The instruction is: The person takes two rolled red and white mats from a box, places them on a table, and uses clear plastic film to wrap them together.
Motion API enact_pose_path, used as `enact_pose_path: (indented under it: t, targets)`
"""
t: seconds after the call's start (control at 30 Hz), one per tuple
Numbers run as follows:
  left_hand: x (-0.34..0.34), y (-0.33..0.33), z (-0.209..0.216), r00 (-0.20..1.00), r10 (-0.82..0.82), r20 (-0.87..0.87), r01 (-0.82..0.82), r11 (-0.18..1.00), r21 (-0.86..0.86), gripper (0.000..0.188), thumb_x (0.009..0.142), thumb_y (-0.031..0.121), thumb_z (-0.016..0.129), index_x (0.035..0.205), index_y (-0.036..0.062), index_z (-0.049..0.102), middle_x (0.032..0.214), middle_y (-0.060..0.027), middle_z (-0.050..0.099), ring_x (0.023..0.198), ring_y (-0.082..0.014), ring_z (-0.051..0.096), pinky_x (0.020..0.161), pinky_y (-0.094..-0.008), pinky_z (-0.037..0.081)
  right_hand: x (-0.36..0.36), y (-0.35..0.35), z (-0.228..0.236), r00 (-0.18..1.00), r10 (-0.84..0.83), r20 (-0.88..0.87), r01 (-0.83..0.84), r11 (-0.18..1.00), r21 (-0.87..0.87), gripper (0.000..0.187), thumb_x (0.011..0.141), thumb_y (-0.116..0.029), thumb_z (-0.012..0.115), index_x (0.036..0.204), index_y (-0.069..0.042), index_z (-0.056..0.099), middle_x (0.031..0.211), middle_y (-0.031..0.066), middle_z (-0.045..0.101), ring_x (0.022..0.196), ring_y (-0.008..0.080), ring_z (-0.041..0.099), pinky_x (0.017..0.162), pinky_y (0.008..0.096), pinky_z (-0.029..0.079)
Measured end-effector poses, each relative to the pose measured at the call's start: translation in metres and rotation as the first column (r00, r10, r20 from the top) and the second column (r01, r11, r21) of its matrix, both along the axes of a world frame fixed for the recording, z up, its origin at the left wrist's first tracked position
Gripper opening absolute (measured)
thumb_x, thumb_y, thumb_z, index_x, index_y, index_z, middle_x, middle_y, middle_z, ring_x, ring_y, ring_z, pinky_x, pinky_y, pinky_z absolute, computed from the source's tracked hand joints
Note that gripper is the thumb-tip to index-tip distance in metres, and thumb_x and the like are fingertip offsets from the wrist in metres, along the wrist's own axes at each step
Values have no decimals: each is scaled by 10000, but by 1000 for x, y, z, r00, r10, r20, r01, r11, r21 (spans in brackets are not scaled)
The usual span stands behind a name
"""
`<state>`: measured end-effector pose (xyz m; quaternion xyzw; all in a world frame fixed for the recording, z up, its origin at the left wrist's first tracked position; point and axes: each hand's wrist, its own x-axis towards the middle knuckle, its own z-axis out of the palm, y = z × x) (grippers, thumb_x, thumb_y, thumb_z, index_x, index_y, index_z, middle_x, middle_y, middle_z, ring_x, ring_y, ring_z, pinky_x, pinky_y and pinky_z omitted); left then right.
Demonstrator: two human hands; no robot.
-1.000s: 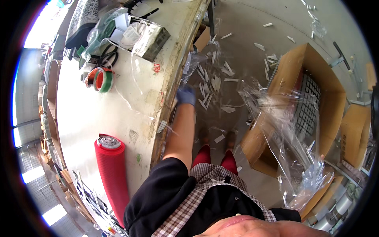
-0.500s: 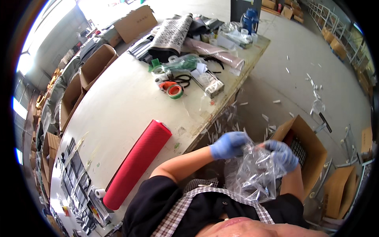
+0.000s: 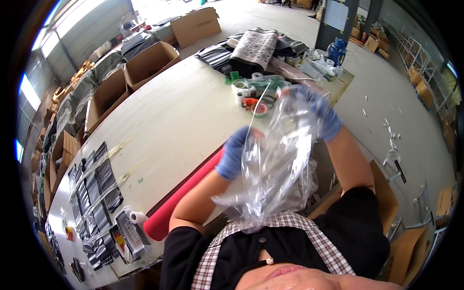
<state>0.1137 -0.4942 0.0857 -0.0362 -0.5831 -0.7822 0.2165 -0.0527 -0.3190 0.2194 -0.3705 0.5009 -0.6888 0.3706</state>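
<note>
A crumpled clear plastic bag (image 3: 278, 166) hangs between my two blue-gloved hands, spread out in front of my chest. My left hand (image 3: 234, 152) is closed on its left edge, beside the red ribbed roll (image 3: 186, 193) on the table. Higher up, my right hand (image 3: 316, 111) grips the bag's upper right part; its fingers are slightly blurred. Through and behind the bag, orange-handled scissors or a tape dispenser (image 3: 250, 103) and a roll of green-edged tape (image 3: 259, 111) show in part. The bag covers the table edge behind it.
A pale table (image 3: 159, 130) curves across the view. Folded black strips (image 3: 99, 183), a grey tool tray (image 3: 131, 232) and a white roll (image 3: 137, 217) lie at its left end. Patterned fabric (image 3: 253, 48) is piled far off. Cardboard boxes (image 3: 151, 63) line the far side; another box (image 3: 382, 193) stands at my right.
Both hands have lifted the plastic bag up and away from the box at my right, stretching it taller. The view has swung to the right, so the table's contents appear shifted.
</note>
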Motion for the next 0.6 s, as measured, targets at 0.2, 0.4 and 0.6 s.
enact_pose_path:
  t: [0.2,0.4,0.6]
  targets:
    - [57,-119,28,946,-220,-238,309,833,459,975,813,658,643,1510,85,273,1450,-252,437,1270,-397,512,1057,-593,421,-19,-144,28,935,-288,-205,262,954,-147,294,925,-153,649,1184,-15,645,1105,93,654,955,135,630,768,261,537]
    - [76,-131,56,982,164,-90,-145,972,186,1018,738,553,798,1487,66,309,1325,-174,541,1167,-293,580,1008,-479,477,6,-324,19,456,-388,-801,500,856,-130,252,919,-186,615,1130,-60,673,950,164,726,867,262,699,810,340,528]
    - [142,-275,-31,937,342,-70,-85,417,905,119,1009,142,504,992,67,595,862,-41,615,858,-193,625,899,-358,512,-2,-476,-33,464,-328,-823,398,907,-138,449,902,-280,661,1279,-40,612,1122,201,682,1037,309,651,937,350,490]
